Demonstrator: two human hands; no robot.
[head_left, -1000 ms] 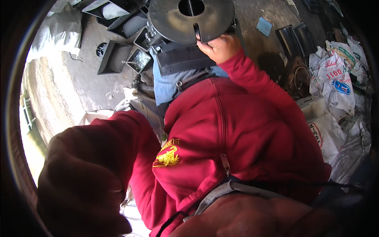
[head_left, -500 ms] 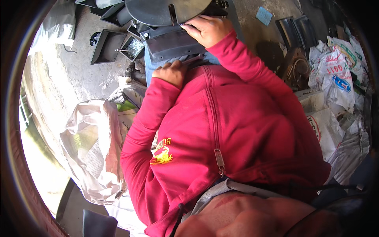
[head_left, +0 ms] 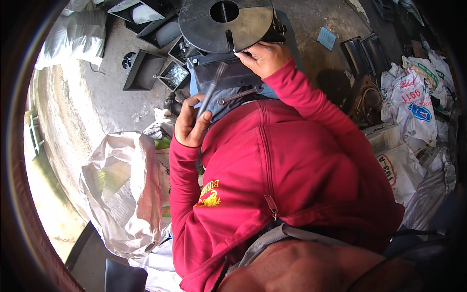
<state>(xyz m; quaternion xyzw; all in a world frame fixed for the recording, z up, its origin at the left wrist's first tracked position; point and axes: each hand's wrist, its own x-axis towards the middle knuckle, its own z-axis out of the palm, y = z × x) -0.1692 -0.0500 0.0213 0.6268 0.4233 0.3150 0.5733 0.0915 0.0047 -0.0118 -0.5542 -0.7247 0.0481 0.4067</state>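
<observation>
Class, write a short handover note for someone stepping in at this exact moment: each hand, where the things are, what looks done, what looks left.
Left hand: gripping a slim dark tool, tip angled up toward the machine.
Right hand: fingers on the near edge of the round metal disc, by its slot.
A wrench lies on the grey housing below the disc.
Trays of small parts sit to the left.
Done: cannot tell.
Left: the disc is on the machine, with tools out.

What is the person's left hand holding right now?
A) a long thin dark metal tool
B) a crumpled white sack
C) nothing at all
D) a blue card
A: the left hand is closed around a long thin dark metal tool that slants up toward the round slotted metal disc.
</observation>
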